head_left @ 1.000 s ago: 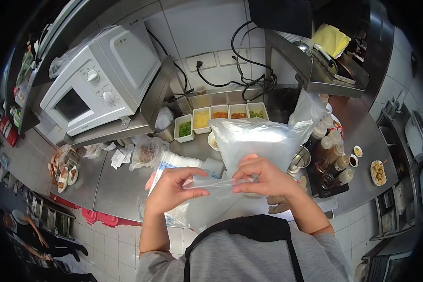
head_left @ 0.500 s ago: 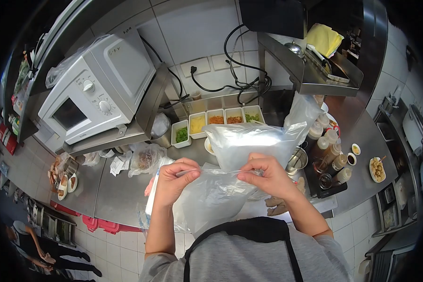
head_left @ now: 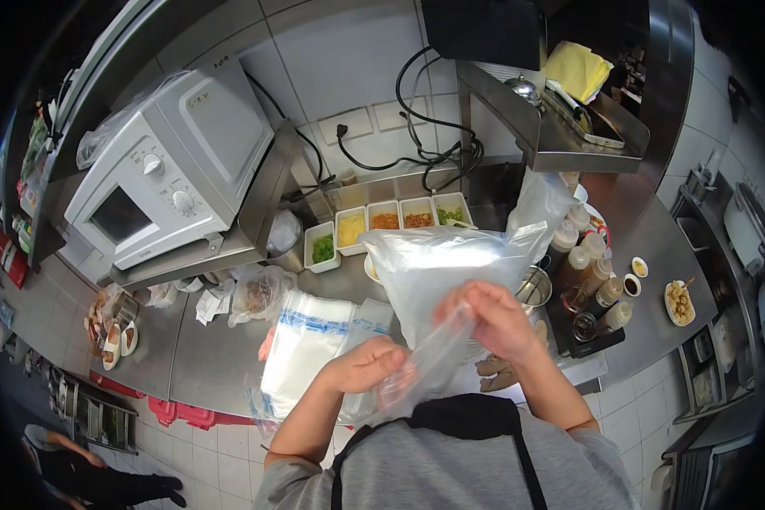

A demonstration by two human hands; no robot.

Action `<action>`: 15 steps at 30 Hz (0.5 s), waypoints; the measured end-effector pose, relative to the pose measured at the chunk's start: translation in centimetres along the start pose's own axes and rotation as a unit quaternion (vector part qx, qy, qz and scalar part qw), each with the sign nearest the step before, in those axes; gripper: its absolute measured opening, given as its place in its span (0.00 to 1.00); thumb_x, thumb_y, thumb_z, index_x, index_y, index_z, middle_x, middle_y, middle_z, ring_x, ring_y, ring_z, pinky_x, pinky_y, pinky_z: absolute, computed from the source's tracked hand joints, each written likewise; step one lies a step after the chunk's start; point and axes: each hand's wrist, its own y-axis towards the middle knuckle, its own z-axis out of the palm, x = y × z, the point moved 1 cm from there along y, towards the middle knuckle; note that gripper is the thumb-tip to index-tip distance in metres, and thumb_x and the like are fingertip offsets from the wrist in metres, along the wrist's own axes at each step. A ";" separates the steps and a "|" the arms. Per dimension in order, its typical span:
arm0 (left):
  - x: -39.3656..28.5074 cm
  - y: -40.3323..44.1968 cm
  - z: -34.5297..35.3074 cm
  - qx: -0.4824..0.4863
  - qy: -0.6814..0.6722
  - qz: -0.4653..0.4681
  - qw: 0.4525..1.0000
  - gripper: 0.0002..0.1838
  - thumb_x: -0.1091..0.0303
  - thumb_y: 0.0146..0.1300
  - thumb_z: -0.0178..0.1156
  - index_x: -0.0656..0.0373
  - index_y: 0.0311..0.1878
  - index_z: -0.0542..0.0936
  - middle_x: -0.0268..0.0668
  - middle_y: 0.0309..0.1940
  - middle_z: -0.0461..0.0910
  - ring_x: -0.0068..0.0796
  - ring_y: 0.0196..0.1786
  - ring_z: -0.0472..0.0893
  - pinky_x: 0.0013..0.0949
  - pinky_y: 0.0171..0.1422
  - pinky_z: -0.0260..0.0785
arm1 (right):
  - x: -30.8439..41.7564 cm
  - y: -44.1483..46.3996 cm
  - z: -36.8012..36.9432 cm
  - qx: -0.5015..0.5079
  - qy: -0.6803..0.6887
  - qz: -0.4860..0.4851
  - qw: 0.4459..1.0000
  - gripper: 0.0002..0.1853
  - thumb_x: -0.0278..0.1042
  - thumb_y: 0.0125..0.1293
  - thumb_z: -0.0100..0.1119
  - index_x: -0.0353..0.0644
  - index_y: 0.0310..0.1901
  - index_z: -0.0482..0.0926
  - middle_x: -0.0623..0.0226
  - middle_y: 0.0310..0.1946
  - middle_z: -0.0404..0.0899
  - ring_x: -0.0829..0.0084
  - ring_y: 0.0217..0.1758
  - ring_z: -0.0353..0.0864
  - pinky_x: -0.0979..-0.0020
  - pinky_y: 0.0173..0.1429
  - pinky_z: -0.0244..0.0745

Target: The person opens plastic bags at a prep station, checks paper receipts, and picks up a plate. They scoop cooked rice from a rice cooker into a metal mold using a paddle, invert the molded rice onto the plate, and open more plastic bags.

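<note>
A clear plastic bag [head_left: 433,355] stretches between my two hands in front of the apron. My right hand [head_left: 495,321], blurred by motion, pinches the bag's upper end. Lower and to the left, my left hand [head_left: 361,367] touches the bag; its fingers show only faintly through the plastic, so their grip is unclear. Beyond my hands stands a larger, full-looking translucent bag [head_left: 438,259] on the counter. A stack of flat white bags with blue print [head_left: 310,340] lies beside my left forearm.
White tubs of chopped toppings [head_left: 350,229] line the back. Sauce bottles [head_left: 599,276] stand in a black tray at right, with a bowl of food [head_left: 679,303] beyond. A microwave [head_left: 157,174] sits on the left shelf. Another person [head_left: 93,467] stands at lower left.
My left hand has moved down and toward my body, away from the right, uncovering the white bag stack. The bag's edge, earlier pulled level between both hands, now slants. The view has shifted slightly.
</note>
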 end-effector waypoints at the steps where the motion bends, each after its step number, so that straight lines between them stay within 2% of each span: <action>1: 0.5 0.1 0.0 0.020 -0.009 -0.033 0.999 0.24 0.52 0.70 0.42 0.61 0.28 0.75 0.33 0.19 0.74 0.23 0.21 0.74 0.24 0.27 0.66 | 0.2 -0.3 -0.6 0.078 0.061 0.054 0.994 0.08 0.31 0.65 0.54 0.34 0.38 0.75 0.69 0.20 0.73 0.79 0.22 0.70 0.75 0.29 0.67; 3: 0.6 -0.7 -0.6 -0.200 0.061 0.009 0.978 0.23 0.50 0.70 0.42 0.62 0.33 0.75 0.33 0.19 0.74 0.24 0.20 0.74 0.25 0.26 0.67 | 1.1 -1.3 -2.5 0.229 0.181 0.159 0.943 0.08 0.31 0.66 0.52 0.35 0.38 0.74 0.69 0.19 0.74 0.80 0.20 0.70 0.75 0.28 0.68; 5: 0.7 -1.4 -2.5 -0.238 -0.096 0.085 0.963 0.22 0.49 0.68 0.44 0.60 0.32 0.73 0.32 0.19 0.73 0.23 0.19 0.73 0.25 0.25 0.68 | 2.0 -1.8 -4.0 0.272 -0.089 0.220 0.932 0.07 0.31 0.65 0.53 0.36 0.36 0.74 0.71 0.17 0.73 0.81 0.18 0.70 0.77 0.26 0.68; 6: 0.5 -1.1 -4.1 -0.160 -0.284 0.135 0.936 0.22 0.48 0.67 0.46 0.58 0.29 0.72 0.31 0.20 0.72 0.21 0.19 0.73 0.25 0.25 0.68 | 2.5 -1.9 -4.7 0.286 -0.222 0.246 0.899 0.06 0.30 0.65 0.54 0.36 0.35 0.74 0.71 0.16 0.73 0.81 0.17 0.70 0.77 0.25 0.67; 8: -2.5 0.3 -4.7 -0.136 -0.209 0.126 0.960 0.21 0.49 0.67 0.47 0.56 0.26 0.71 0.28 0.20 0.72 0.16 0.22 0.72 0.24 0.27 0.68 | 5.2 -1.7 -5.5 0.187 -0.243 0.172 0.936 0.07 0.31 0.64 0.55 0.37 0.33 0.74 0.73 0.17 0.73 0.83 0.17 0.70 0.79 0.25 0.66; 9: -2.3 1.2 -5.7 -0.196 -0.117 0.102 0.968 0.20 0.50 0.67 0.47 0.56 0.27 0.71 0.27 0.20 0.72 0.16 0.22 0.72 0.24 0.27 0.68 | 6.7 -1.4 -5.5 0.136 -0.252 0.133 0.949 0.07 0.31 0.64 0.56 0.37 0.32 0.74 0.74 0.17 0.73 0.84 0.18 0.70 0.80 0.24 0.65; 11: -0.8 3.1 -7.6 -0.307 0.069 0.051 0.948 0.19 0.51 0.68 0.48 0.56 0.27 0.72 0.26 0.21 0.72 0.14 0.22 0.71 0.24 0.28 0.69 | 9.0 -0.5 -5.0 -0.008 -0.267 0.059 0.962 0.07 0.32 0.62 0.58 0.38 0.32 0.74 0.76 0.19 0.73 0.85 0.19 0.69 0.81 0.24 0.63; 14: 1.1 6.4 -9.4 -0.329 -0.061 -0.030 0.942 0.16 0.55 0.69 0.48 0.57 0.31 0.75 0.26 0.24 0.75 0.13 0.26 0.72 0.23 0.32 0.69 | 8.8 2.6 -5.9 -0.093 -0.318 0.025 0.943 0.07 0.33 0.62 0.58 0.40 0.32 0.75 0.78 0.22 0.74 0.88 0.22 0.68 0.83 0.25 0.62; 15: 2.9 6.6 -9.7 -0.332 -0.086 -0.061 0.937 0.15 0.57 0.68 0.48 0.57 0.34 0.76 0.27 0.25 0.76 0.13 0.26 0.73 0.23 0.32 0.69 | 7.8 2.7 -7.0 -0.109 -0.290 0.044 0.950 0.07 0.34 0.62 0.58 0.40 0.32 0.75 0.78 0.22 0.74 0.88 0.22 0.68 0.83 0.26 0.62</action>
